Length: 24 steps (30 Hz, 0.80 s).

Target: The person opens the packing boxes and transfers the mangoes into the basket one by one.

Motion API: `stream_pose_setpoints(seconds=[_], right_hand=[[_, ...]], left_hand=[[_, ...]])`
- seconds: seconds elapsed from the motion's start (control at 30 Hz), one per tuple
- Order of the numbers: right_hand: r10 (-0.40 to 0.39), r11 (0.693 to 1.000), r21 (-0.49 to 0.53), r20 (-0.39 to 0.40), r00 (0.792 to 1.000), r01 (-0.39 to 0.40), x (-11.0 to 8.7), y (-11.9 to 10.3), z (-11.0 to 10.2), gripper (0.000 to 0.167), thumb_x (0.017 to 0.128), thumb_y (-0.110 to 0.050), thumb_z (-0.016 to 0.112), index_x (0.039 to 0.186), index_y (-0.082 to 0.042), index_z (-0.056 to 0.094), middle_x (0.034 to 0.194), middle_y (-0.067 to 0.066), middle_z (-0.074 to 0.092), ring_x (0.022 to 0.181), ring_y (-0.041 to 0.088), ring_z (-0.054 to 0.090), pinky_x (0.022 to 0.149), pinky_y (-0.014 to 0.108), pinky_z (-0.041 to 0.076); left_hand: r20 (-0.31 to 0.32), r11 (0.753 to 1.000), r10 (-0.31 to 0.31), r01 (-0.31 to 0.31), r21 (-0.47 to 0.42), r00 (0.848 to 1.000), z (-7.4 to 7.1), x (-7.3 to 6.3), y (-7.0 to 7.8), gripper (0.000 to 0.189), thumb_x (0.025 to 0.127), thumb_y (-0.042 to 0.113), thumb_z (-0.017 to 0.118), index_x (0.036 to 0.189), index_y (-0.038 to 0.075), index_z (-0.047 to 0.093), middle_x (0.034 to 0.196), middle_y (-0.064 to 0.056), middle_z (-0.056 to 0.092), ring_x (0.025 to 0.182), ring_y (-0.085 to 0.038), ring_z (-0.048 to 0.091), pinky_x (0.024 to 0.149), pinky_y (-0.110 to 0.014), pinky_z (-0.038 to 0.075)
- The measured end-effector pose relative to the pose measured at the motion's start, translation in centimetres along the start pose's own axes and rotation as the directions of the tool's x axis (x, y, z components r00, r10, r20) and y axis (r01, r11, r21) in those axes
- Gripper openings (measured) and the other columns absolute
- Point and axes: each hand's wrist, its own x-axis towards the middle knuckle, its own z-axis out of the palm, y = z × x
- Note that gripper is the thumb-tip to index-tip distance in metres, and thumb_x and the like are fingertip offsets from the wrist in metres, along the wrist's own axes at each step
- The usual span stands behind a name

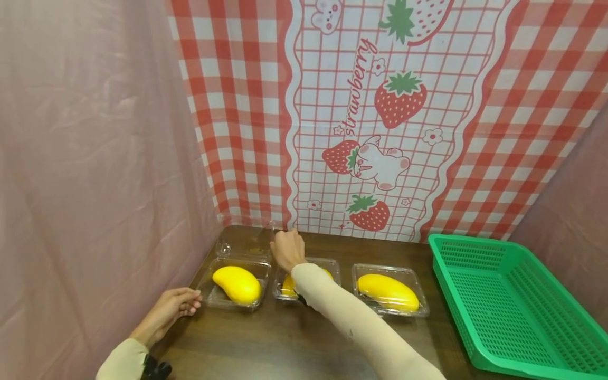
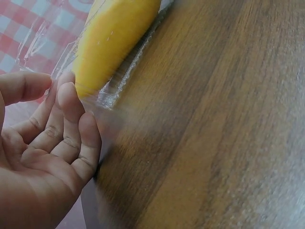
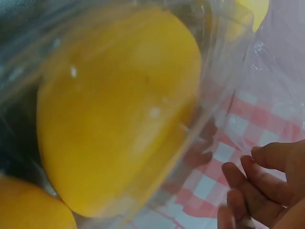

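A clear plastic clamshell box point(image 1: 264, 291) on the left holds a yellow mango point(image 1: 237, 285). Its transparent lid point(image 1: 244, 244) stands raised behind it. My right hand point(image 1: 288, 250) reaches over the middle box; in the right wrist view thumb and forefinger pinch the edge of the raised lid, though the clear plastic is faint there. Beside the left box's near left corner is my left hand point(image 1: 177, 306), its fingers loosely bent and holding nothing. The middle clear box point(image 1: 332, 264) contains a mango point(image 1: 288, 286), partly hidden by my right forearm.
To the right, another clear box point(image 1: 418, 274) contains a yellow mango point(image 1: 387, 291). A green plastic basket point(image 1: 456, 316) stands at the table's right side. Behind the wooden table point(image 1: 266, 343) hangs a red-and-white strawberry cloth point(image 1: 328, 211); a pink curtain point(image 1: 104, 184) borders the left.
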Motion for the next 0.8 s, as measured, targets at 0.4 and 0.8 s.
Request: stream_pose_setpoints(seconds=[0.4,0.8], right_hand=[[0.045,0.998,-0.043,0.108,0.993,-0.040,-0.7,-0.7,1.4,0.024,0.089,-0.021,0.073,0.068,-0.012,0.065,0.088,0.010,0.072,0.098,0.031,0.053,0.087,0.051,0.041],[0.063,0.996,-0.071,0.193,0.979,-0.050,-1.0,-1.0,1.9,0.018,0.092,-0.019,0.069,0.076,-0.011,0.069,0.097,0.011,0.068,0.112,0.037,0.047,0.093,0.055,0.037]], left_hand=[[-0.019,1.000,-0.003,0.002,-0.015,1.000,0.3,-0.1,0.1,0.026,0.104,0.013,0.057,0.108,-0.012,0.063,0.089,-0.008,0.067,0.076,-0.014,0.063,0.071,-0.026,0.055],[-0.025,1.000,0.004,-0.004,-0.015,1.000,0.3,-0.1,0.0,0.023,0.104,0.010,0.056,0.106,-0.011,0.063,0.089,-0.008,0.067,0.075,-0.015,0.062,0.070,-0.026,0.055]])
